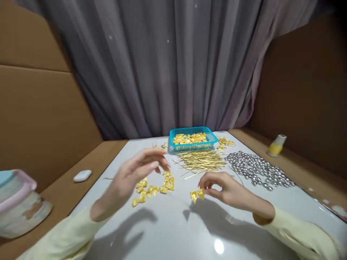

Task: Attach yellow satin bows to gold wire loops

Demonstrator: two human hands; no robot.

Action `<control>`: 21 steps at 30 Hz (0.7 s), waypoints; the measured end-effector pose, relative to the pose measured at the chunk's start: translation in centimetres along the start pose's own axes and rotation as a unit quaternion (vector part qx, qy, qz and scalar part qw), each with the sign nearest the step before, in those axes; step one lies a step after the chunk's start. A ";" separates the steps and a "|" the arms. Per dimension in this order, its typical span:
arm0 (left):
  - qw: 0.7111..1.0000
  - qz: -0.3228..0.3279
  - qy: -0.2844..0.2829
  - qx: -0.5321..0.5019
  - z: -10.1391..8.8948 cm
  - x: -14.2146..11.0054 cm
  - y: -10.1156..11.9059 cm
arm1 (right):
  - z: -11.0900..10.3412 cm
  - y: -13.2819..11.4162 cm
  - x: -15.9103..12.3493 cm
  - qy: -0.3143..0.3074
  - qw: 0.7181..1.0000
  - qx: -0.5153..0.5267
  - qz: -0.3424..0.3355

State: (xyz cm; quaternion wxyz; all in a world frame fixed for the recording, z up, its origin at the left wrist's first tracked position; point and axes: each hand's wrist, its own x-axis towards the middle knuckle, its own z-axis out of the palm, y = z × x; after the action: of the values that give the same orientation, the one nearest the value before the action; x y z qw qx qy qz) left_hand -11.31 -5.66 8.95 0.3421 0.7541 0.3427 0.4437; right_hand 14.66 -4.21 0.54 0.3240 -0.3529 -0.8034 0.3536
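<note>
Between the thumb and fingers of my right hand (pixel 221 187) is a yellow ribbon bow (pixel 197 195), held just above the white tabletop (pixel 173 231). My left hand (pixel 135 173) hovers over the left part of the table with its fingers curved and apart, nothing in them. Below and beyond it lie several loose yellow bows (pixel 153 191). A heap of gold twist ties (pixel 202 160) spreads across the table beyond my right hand. To the right of that heap is a wide scatter of shiny silver beads (pixel 257 169).
A blue plastic basket (pixel 193 147) full of yellow bows stands at the back. More yellow pieces (pixel 225 142) lie right of it. A yellow-and-white bottle (pixel 276 146) stands on the right ledge. At left are a white oval object (pixel 82 176) and a pastel container (pixel 21 206).
</note>
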 end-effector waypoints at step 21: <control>0.932 -0.309 -0.155 -0.105 10.1 -1.6 -10.4 | 3.1 5.1 0.1 0.025 0.989 0.134 0.050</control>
State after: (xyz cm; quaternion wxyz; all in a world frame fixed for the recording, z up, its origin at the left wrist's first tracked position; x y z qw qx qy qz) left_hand -5.00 -3.61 -4.00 0.5886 0.6299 0.4532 0.2268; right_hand 13.97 -2.65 -5.12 0.3703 -0.3545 -0.7221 0.4646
